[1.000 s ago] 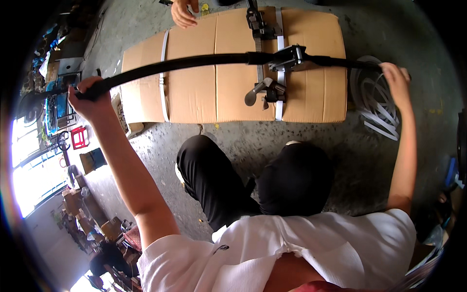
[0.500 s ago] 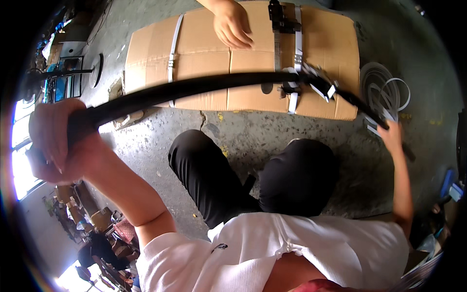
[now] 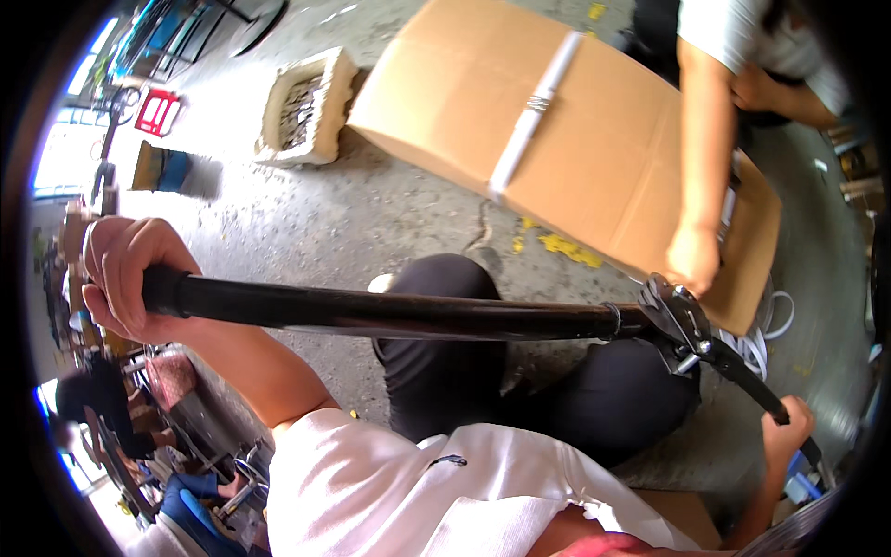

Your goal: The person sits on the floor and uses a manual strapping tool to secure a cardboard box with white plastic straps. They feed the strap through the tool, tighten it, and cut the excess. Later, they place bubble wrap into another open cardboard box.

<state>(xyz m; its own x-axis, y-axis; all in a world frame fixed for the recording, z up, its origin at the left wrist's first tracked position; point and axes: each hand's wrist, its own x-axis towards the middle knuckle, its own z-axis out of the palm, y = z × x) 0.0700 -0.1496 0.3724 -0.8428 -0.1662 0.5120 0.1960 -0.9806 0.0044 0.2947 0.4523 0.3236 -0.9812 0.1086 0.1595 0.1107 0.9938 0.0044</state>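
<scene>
My left hand (image 3: 135,278) is closed around the end of one black handle of a long-handled strapping crimper (image 3: 399,311). The other handle, at the right, is gripped by my right hand (image 3: 787,432). The handles are spread wide, with the tool's metal jaw head (image 3: 676,320) between them, above my right knee and near the box's close edge. Beyond it lies a long brown cardboard box (image 3: 445,102) on the floor, with a white strap (image 3: 534,121) around it. A co-worker's hand (image 3: 694,260) is at the box, just behind the jaw head, partly hiding the second strap there.
A coil of white strapping (image 3: 750,348) lies on the floor past the box's right end. At the far left stand a pale foam bin (image 3: 306,111) of small metal pieces and a red crate (image 3: 158,111). The co-worker crouches at the upper right.
The view has turned. The crimper's head has come off the box's strap toward my body, both hands still holding its handles. The co-worker's hand has moved to the box's right end.
</scene>
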